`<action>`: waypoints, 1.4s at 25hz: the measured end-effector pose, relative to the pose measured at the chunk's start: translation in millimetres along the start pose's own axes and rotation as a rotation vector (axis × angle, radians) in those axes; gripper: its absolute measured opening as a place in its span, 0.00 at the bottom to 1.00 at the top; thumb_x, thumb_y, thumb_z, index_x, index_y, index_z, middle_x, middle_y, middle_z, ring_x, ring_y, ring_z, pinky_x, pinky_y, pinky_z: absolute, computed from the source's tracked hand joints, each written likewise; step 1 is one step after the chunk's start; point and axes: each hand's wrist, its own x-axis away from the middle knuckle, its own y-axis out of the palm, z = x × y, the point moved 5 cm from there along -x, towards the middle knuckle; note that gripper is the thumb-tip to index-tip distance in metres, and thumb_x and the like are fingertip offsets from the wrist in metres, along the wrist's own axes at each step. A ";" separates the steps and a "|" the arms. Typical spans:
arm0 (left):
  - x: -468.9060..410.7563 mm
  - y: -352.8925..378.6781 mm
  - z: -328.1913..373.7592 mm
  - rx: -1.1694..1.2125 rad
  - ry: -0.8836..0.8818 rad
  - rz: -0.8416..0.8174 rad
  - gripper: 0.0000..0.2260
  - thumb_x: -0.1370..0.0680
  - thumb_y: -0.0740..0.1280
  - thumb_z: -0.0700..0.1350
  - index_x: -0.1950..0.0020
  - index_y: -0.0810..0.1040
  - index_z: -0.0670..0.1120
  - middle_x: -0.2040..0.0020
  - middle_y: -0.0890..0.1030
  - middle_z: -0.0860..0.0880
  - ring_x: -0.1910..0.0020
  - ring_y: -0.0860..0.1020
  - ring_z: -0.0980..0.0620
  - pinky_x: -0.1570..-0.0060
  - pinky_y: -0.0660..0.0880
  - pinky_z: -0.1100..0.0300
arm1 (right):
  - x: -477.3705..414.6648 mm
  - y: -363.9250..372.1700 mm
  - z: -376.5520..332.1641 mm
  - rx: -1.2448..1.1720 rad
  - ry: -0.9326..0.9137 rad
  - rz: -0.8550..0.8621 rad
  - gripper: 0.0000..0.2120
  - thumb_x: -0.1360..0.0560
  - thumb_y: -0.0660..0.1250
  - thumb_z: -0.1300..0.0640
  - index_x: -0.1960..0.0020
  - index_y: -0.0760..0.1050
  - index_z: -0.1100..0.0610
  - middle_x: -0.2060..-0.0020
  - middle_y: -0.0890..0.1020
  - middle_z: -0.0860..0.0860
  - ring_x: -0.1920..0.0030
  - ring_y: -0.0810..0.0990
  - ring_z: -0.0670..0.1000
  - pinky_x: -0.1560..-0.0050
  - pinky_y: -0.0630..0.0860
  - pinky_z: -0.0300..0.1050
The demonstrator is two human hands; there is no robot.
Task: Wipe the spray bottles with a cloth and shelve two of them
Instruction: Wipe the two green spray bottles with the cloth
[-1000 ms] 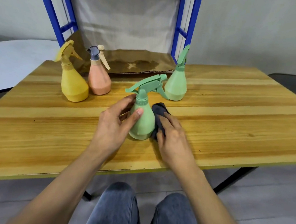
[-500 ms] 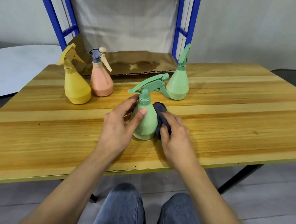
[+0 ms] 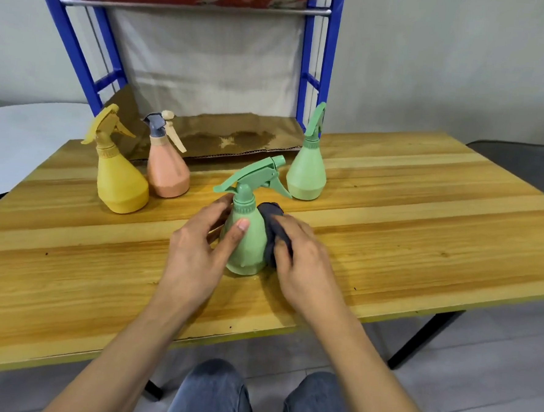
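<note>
Left grip (image 3: 194, 258) wraps thumb and fingers round the near green bottle (image 3: 246, 245), upright on the counter (image 3: 422, 234) toward its front edge, while the right grip (image 3: 305, 265) holds the dark cloth (image 3: 274, 228) bunched against the bottle's 3 o'clock side. At 1 o'clock from it stands the second green bottle (image 3: 307, 173). Out at 10 o'clock, the pink bottle (image 3: 167, 174) and yellow bottle (image 3: 120, 184) sit just beside each other, and the blue shelf (image 3: 304, 80) rises at 12 o'clock behind.
</note>
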 end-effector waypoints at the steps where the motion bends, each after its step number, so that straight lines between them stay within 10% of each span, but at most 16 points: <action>1: -0.5 0.5 -0.5 -0.009 0.016 -0.003 0.24 0.22 0.67 0.58 0.28 0.76 0.50 0.33 0.80 0.55 0.37 0.78 0.65 0.38 0.75 0.67 | -4.7 -3.0 -11.1 -0.034 -0.027 0.018 0.19 0.18 0.59 0.58 0.28 0.71 0.51 0.33 0.75 0.48 0.34 0.73 0.46 0.32 0.67 0.37; 5: -1.0 -2.7 -6.3 -0.041 0.030 -0.007 0.25 0.20 0.65 0.62 0.27 0.75 0.50 0.33 0.81 0.53 0.36 0.79 0.58 0.36 0.78 0.51 | -4.2 1.4 -21.7 -0.062 -0.083 0.040 0.19 0.19 0.59 0.57 0.28 0.71 0.51 0.32 0.74 0.48 0.34 0.72 0.45 0.33 0.67 0.36; 9: 1.2 0.4 -5.7 -0.054 -0.032 -0.002 0.29 0.22 0.64 0.63 0.24 0.72 0.50 0.30 0.78 0.53 0.33 0.77 0.58 0.36 0.78 0.52 | 12.4 13.3 16.2 0.069 0.013 -0.009 0.21 0.20 0.60 0.58 0.27 0.71 0.53 0.27 0.71 0.53 0.27 0.69 0.53 0.27 0.67 0.49; 16: 1.8 -6.3 -0.2 -0.071 -0.115 0.252 0.19 0.23 0.72 0.57 0.36 0.71 0.57 0.39 0.78 0.55 0.38 0.76 0.56 0.37 0.77 0.49 | 13.9 10.2 14.7 0.011 0.030 0.067 0.20 0.18 0.59 0.58 0.27 0.70 0.51 0.30 0.73 0.50 0.31 0.71 0.49 0.30 0.66 0.41; 26: -4.3 -24.2 -7.4 0.002 -0.079 -0.068 0.17 0.17 0.65 0.47 0.28 0.74 0.50 0.35 0.81 0.56 0.37 0.78 0.63 0.35 0.76 0.60 | -4.6 -12.6 -13.5 -0.128 0.111 0.216 0.17 0.19 0.61 0.59 0.30 0.73 0.53 0.38 0.78 0.49 0.38 0.74 0.46 0.42 0.62 0.30; 35: -2.8 -19.6 -11.3 0.020 -0.006 -0.020 0.18 0.18 0.68 0.45 0.28 0.75 0.52 0.37 0.80 0.63 0.36 0.77 0.66 0.36 0.75 0.64 | -10.3 20.8 -53.0 -0.080 0.047 0.072 0.19 0.18 0.58 0.58 0.27 0.69 0.53 0.34 0.73 0.51 0.37 0.72 0.48 0.44 0.58 0.20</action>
